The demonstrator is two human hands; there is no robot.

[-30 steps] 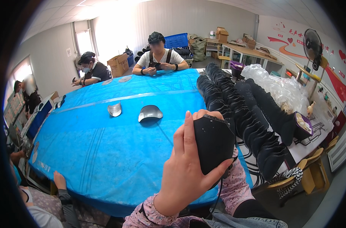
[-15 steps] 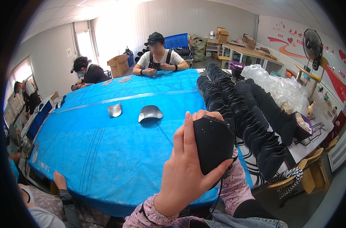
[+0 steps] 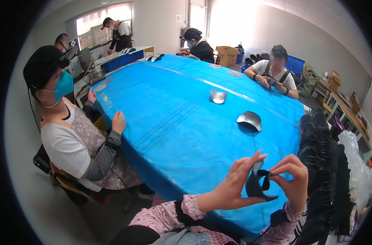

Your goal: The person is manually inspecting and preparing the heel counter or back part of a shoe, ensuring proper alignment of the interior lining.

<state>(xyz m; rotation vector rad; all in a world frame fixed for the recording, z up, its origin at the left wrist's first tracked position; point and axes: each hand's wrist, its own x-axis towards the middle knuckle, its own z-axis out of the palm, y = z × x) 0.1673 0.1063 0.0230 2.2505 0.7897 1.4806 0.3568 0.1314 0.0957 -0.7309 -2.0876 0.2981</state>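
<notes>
Nearest us, our left hand (image 3: 231, 185) is curved in a wide C, fingers and thumb gripping a bent black piece (image 3: 254, 188) above the blue surface (image 3: 169, 151), while our right hand (image 3: 294, 175) pinches its rim. Just right stand stacked black pieces (image 3: 316, 159). Farther off, two silvery curved pieces (image 3: 250, 119) lie apart; pale lettering (image 3: 106, 100) marks the surface's left end, and a wall notice (image 3: 178, 18) is too small to read.

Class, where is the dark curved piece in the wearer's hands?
In the head view, the dark curved piece is lower right of centre, held between left hand and right hand, left of the stacked black pieces.
</notes>
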